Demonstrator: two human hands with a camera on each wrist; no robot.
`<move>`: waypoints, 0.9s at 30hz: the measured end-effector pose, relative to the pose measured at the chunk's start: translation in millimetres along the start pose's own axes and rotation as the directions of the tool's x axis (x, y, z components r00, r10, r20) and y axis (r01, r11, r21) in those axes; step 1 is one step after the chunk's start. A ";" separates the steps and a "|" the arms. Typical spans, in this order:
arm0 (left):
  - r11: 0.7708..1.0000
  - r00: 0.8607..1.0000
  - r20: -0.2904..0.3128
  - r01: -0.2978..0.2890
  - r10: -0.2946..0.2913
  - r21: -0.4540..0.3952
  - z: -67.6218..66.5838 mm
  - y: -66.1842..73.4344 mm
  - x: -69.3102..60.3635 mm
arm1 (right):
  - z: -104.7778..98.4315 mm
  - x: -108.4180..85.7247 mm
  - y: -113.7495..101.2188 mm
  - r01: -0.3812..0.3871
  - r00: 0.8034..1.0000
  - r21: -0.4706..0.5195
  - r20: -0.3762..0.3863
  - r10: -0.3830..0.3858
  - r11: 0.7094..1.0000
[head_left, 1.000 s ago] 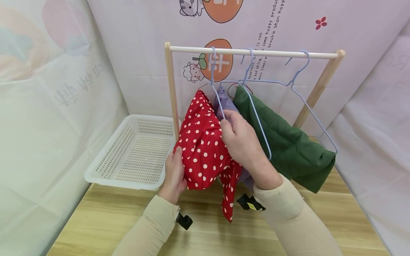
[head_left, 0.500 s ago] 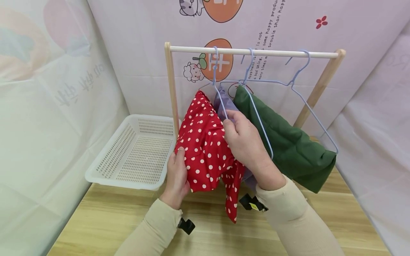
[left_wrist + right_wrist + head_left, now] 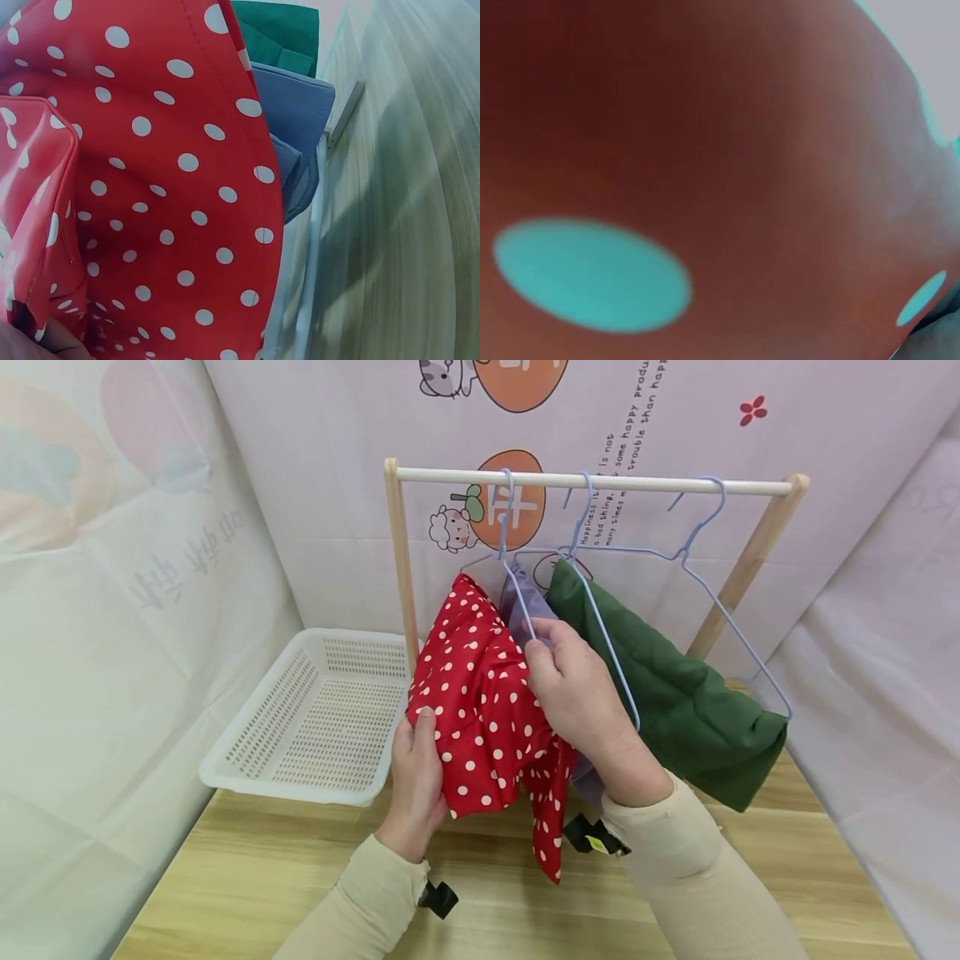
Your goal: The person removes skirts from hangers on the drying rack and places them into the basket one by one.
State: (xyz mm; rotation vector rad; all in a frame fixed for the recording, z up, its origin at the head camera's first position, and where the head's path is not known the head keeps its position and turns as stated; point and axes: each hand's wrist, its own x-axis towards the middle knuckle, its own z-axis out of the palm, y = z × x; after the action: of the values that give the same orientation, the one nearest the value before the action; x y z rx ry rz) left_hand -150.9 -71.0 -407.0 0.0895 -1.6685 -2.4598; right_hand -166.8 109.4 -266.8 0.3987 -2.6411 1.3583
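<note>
A red polka-dot garment (image 3: 483,727) hangs from a blue wire hanger (image 3: 517,592) on the left part of the rail. My left hand (image 3: 416,777) grips its left edge, thumb on the front. My right hand (image 3: 579,697) pinches the hanger's right arm near the garment's right side; part of that arm is hidden by the hand. In the left wrist view the dotted cloth (image 3: 165,150) fills the left side, with fingertips (image 3: 22,346) at the lower corner. Close, blurred dotted cloth (image 3: 727,150) covers most of the right wrist view.
A purple garment (image 3: 528,597) and a green garment (image 3: 660,693) hang behind, on blue hangers, from the wooden rack's white rail (image 3: 637,484). A white plastic basket (image 3: 296,793) sits left of the rack on the wood-grain table (image 3: 487,918). Fabric walls surround the table.
The hanger's hook has slid slightly right along the rail. Both hands have shifted a little right, and the garment's lower part has moved right and down with them.
</note>
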 end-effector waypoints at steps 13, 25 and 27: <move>0.995 0.996 -0.023 -0.081 0.083 0.065 1.8 4.6 -7.5 | -1.1 0.9 0.1 -0.004 1.000 -0.014 0.007 0.004 1.000; 0.965 0.979 -0.087 -0.163 0.184 0.206 0.2 10.3 -14.8 | -1.9 0.6 1.3 0.005 1.000 -0.009 -0.007 -0.005 1.000; 0.961 0.976 -0.095 -0.172 0.196 0.217 -0.6 11.0 -15.3 | -1.9 0.3 1.5 0.003 1.000 -0.010 -0.009 -0.003 1.000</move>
State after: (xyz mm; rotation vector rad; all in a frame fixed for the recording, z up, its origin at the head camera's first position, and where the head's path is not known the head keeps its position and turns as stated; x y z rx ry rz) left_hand -134.6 -72.9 -397.8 0.0957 -1.7904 -2.1007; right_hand -167.6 111.8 -266.8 0.3946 -2.6382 1.3427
